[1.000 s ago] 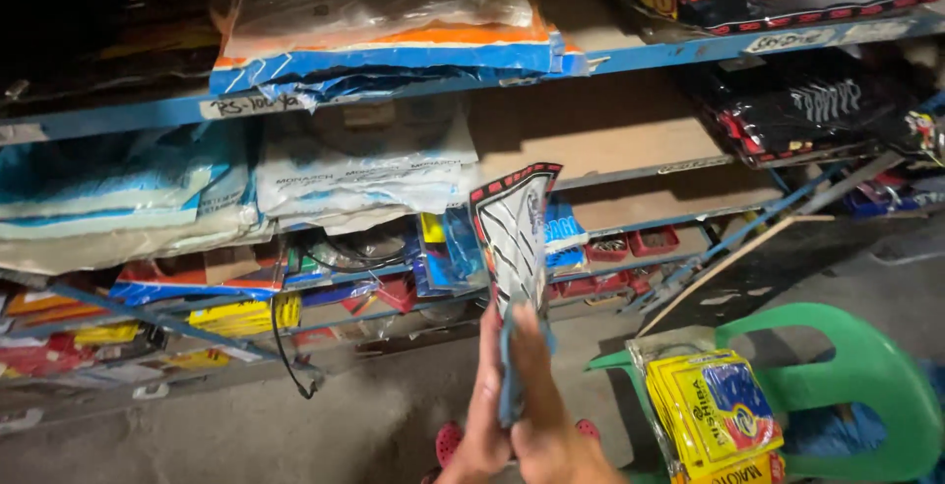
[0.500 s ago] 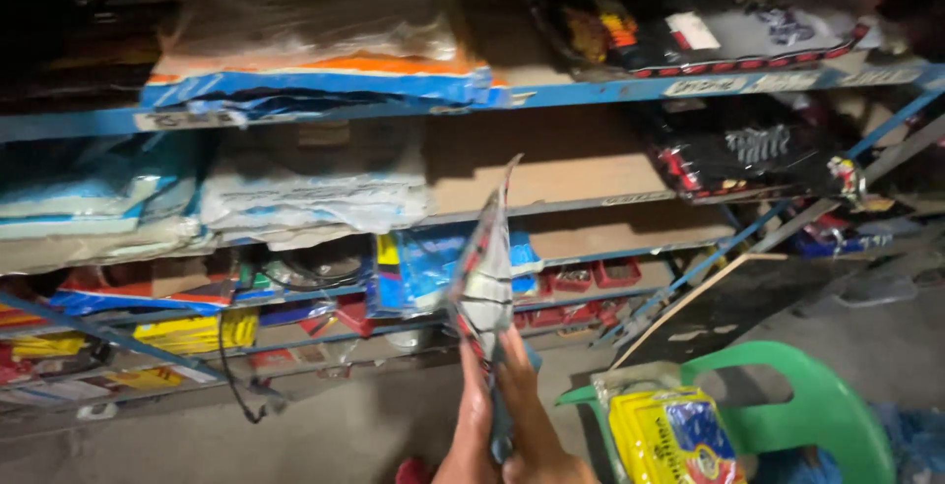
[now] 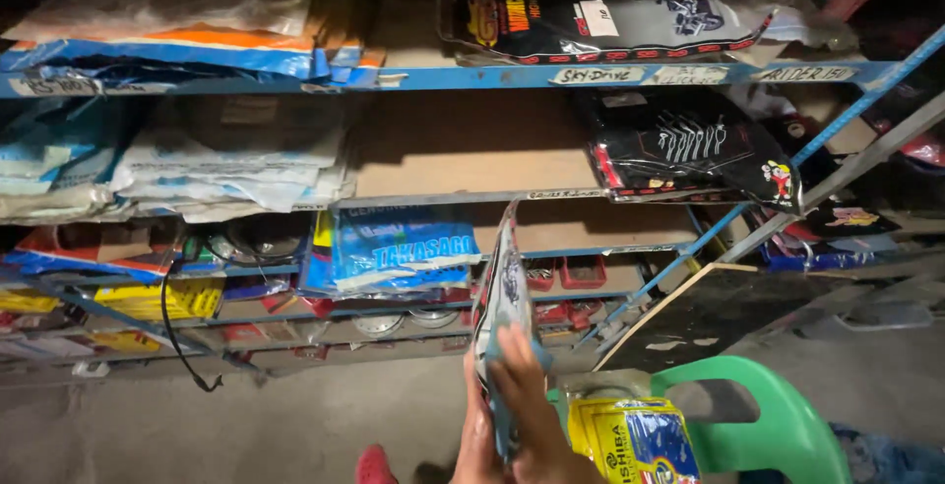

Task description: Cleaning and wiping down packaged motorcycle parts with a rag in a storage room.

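Blue steel shelving [image 3: 472, 77], concrete floor [image 3: 246, 425]

A big blue metal shelf [image 3: 472, 77] fills the wall. Flat black packets [image 3: 610, 11] lie on the top board, and more black packets [image 3: 689, 149] sit one board lower. A blue packet [image 3: 402, 248] leans in the middle. White bags [image 3: 226, 174] are piled on the left. A black cord [image 3: 169, 317] hangs down. A green plastic chair [image 3: 778, 425] stands on the floor, with a yellow packet [image 3: 630, 440] on it.
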